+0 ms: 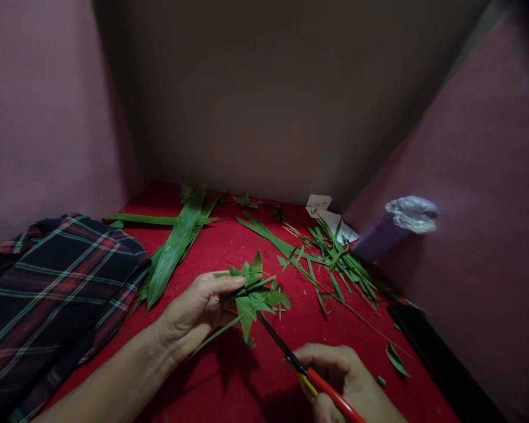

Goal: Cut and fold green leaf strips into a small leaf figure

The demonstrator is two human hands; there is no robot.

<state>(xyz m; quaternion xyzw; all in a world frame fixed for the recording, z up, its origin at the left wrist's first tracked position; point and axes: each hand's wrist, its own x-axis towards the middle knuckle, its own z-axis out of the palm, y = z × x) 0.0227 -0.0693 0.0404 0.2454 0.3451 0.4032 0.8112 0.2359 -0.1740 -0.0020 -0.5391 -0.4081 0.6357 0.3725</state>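
My left hand (203, 305) pinches a star-shaped piece of folded green leaf strips (255, 294) between thumb and fingers, held above the red cloth. Pointed leaf ends fan out from it, and one thin strip hangs down to the left. My right hand (339, 376) is closed around scissors (286, 349) with dark blades and red and yellow handles. The blade tips reach the lower edge of the leaf star; whether they touch it I cannot tell.
Broad long leaves (176, 252) lie on the red cloth (282, 376) at left, beside a plaid garment (62, 282). Cut leaf strips (339, 258) pile up at right, near white paper (320, 204), a purple roll in clear plastic (381, 232) and a long black object (436, 358). Walls enclose the area.
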